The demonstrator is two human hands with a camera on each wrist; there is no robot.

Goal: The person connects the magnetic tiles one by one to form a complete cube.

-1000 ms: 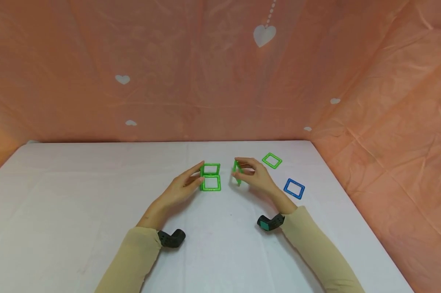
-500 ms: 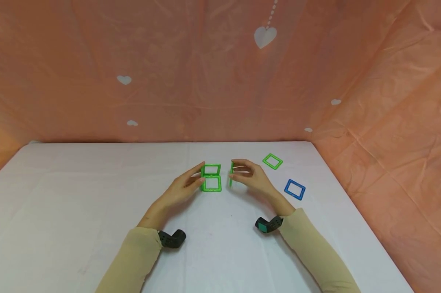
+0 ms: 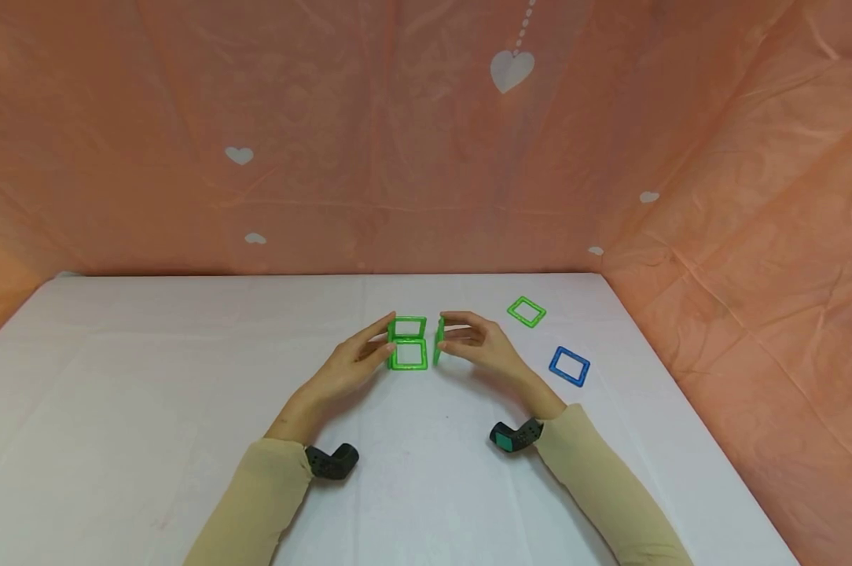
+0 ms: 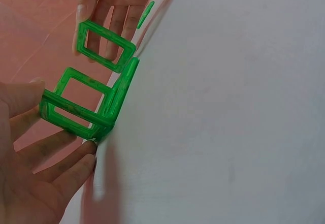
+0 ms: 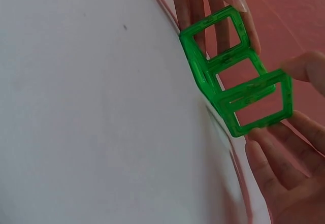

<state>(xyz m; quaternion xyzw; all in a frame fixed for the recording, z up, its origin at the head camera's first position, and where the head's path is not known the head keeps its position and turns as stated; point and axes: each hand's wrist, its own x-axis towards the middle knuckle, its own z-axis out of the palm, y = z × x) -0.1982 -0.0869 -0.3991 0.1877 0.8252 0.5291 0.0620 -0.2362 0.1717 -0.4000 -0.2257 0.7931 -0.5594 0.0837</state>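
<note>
Three green magnetic tiles stand joined in the head view: a base tile (image 3: 409,366) flat on the table, a back tile (image 3: 409,318) upright behind it, and a left side tile (image 4: 71,105) upright at its left. My left hand (image 3: 351,363) holds that side tile between thumb and fingers. Just right of the joined tiles, my right hand (image 3: 482,343) pinches a separate green tile (image 3: 438,343) by its edges, held upright. A narrow gap shows between this tile and the base in the head view. In the right wrist view the held tile (image 5: 264,124) partly overlaps the others.
Farther right on the white table (image 3: 185,409) lie a loose green tile (image 3: 526,312) and a blue tile (image 3: 570,366). An orange cloth (image 3: 369,157) with white hearts hangs behind the table and along its right side. Each wrist wears a black camera (image 3: 332,461).
My right hand has moved left with its green tile, narrowing the gap to the joined tiles; the tile has turned more edge-on. My left hand has stayed in place.
</note>
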